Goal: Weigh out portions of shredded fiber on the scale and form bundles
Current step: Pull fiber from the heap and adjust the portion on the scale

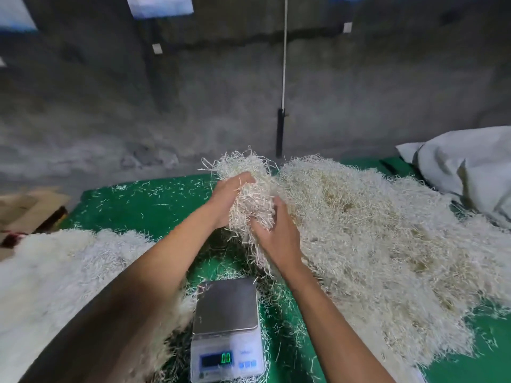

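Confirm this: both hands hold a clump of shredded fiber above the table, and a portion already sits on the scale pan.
Not quite. In the head view the scale pan is bare. Both the left hand and right hand do hold the clump of shredded fiber above the table.

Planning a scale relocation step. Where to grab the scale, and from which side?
Grip the scale by its white base, on the two long sides below the steel platter, coming from above. Loose platter and front display rule out top and front; fiber crowds the left side.

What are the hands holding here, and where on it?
Both hands grip one clump of shredded fiber: left hand on its left side, right hand round its lower right.
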A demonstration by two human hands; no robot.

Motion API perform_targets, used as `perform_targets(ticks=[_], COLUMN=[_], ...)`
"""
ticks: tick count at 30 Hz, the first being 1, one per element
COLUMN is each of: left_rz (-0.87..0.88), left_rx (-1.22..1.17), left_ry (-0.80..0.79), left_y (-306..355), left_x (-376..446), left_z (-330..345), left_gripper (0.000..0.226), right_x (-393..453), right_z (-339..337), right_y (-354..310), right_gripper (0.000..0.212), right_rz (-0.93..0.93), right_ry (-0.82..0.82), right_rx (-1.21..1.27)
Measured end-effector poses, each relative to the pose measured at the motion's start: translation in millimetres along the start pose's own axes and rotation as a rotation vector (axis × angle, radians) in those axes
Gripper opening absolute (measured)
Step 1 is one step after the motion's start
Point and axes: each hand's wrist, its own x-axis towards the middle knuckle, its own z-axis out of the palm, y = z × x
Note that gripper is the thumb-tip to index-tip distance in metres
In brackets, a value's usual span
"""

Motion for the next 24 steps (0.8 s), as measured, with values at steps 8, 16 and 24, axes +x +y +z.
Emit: perform_targets(ticks=[8, 16, 24], left_rz=[-0.014, -0.165, -0.405], left_rx=[-0.087, 0.024, -0.350], left_ry=[0.235, 0.103, 0.256], left_y=[-7.0, -25.8, -98.5], left_x=[16.3, 4.7, -24.1], left_z=[-31.4, -8.6, -10.9], left_gripper=[0.107, 0.111, 0.037], right_x=[-51.5, -13.5, 49.7], right_z=[6.0, -2.1, -15.4], right_y=[109.9, 41.7, -54.5], right_gripper=[0.065, 0.078, 0.049], right_rz=[0.291, 0.269, -0.214], right_ry=[-0.305, -0.374, -0.207], right_rx=[-0.396, -0.189, -0.362])
